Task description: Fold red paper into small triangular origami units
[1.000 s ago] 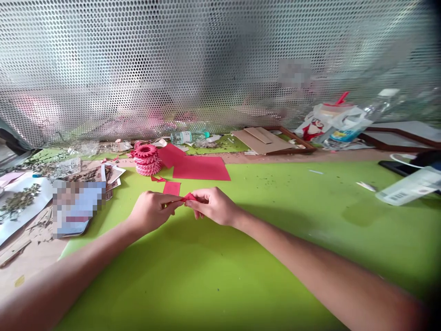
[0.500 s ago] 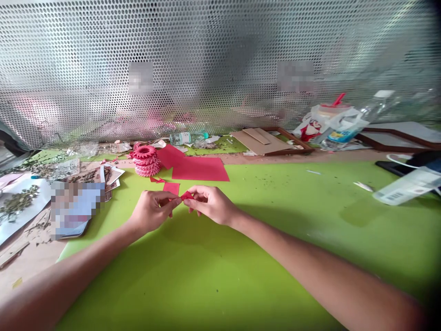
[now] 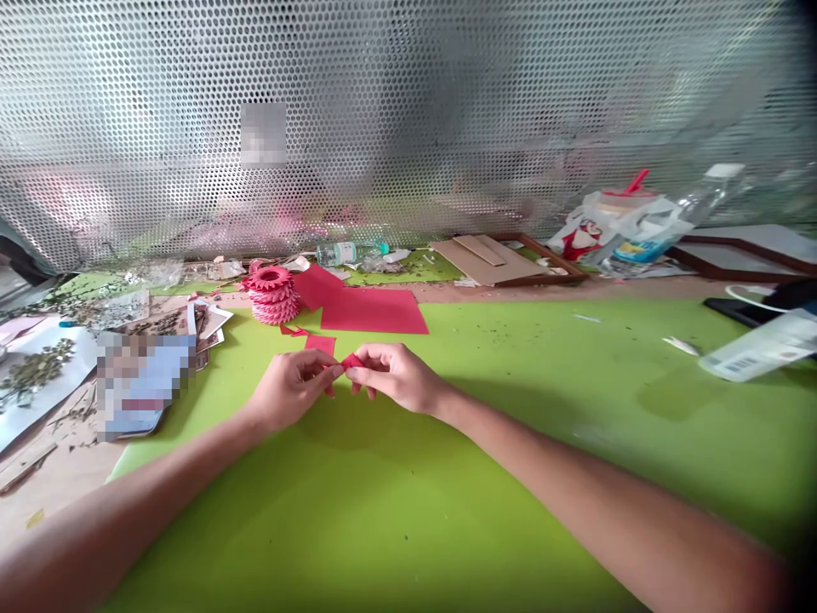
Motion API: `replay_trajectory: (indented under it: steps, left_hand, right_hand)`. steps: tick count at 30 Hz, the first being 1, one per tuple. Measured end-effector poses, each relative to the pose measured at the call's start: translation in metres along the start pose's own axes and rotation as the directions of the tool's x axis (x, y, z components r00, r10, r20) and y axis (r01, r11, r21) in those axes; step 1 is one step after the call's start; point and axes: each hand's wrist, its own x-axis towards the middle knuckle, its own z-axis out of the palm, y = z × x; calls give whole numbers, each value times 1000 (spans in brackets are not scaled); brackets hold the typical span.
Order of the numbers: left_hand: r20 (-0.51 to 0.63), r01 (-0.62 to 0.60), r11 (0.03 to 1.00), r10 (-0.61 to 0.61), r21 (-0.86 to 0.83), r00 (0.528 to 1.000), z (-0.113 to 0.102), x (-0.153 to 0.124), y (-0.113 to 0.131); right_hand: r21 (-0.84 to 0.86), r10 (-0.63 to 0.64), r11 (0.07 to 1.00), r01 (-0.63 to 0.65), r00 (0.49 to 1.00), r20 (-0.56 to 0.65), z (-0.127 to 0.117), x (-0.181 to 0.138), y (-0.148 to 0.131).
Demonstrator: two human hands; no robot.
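Between my two hands is a small folded piece of red paper (image 3: 351, 362), partly covered by the fingers. My left hand (image 3: 294, 385) pinches its left end between thumb and fingertips. On the other side, my right hand (image 3: 401, 378) grips it with thumb and forefinger, the other fingers curled below. Just behind the left fingers lies a small red paper rectangle (image 3: 321, 344) on the green mat (image 3: 408, 502). Farther back stands a ring-shaped stack of folded red paper pieces (image 3: 274, 296), with little red scraps (image 3: 294, 331) in front of it.
Large red paper sheets (image 3: 376, 311) lie beyond my hands. A phone (image 3: 146, 383), photos and dried plant bits (image 3: 38, 370) cover the left side. A perforated metal panel (image 3: 408, 119) rises behind. At right are a clear plastic sleeve (image 3: 759, 345), bags (image 3: 644, 234) and wooden frames (image 3: 734, 258).
Both hands keep hold of the folded paper; the left fingers have shifted slightly over it. The whole view has moved a little, so most things sit slightly farther right.
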Motion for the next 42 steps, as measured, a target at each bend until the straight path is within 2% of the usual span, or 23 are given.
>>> replay_trajectory:
  steps: [10,15,21,26,30,32,35,39,42]
  left_hand:
    - [3,47,999,-47,-21,999,2,-1,2]
    - [34,-1,999,-1,54,999,2,-2,5]
    - [-25,-41,996,43,76,999,3,-4,5]
    - [-5,2,997,-1,83,1000,3,-4,8]
    - [-26,40,997,-38,60,999,2,-3,8]
    - [-47,62,996,-59,57,997,2,-2,7]
    - [-73,102,995,-100,16,992,4,-2,5]
    - [-57,168,981,-173,-95,983,7,-3,3]
    - [-28,161,967,-170,-198,985,8,-4,4]
  right_hand:
    - [10,-42,999,42,999,7,1,-2,-1]
    - [2,-25,1000,25,999,47,0,-1,2]
    - [-9,-6,1000,6,999,32,-1,-1,-2]
    - [-47,-57,997,57,998,7,0,0,-1]
    - [-60,-63,996,64,998,21,-1,0,2]
    - [-84,-74,994,72,997,-19,-1,0,2]
    - [-149,-128,982,114,988,-89,-1,-2,2]
    - [-254,-251,940,230,966,-54,-1,-5,-1]
    - [-312,-315,908,282,947,-62,-1,-6,-1]
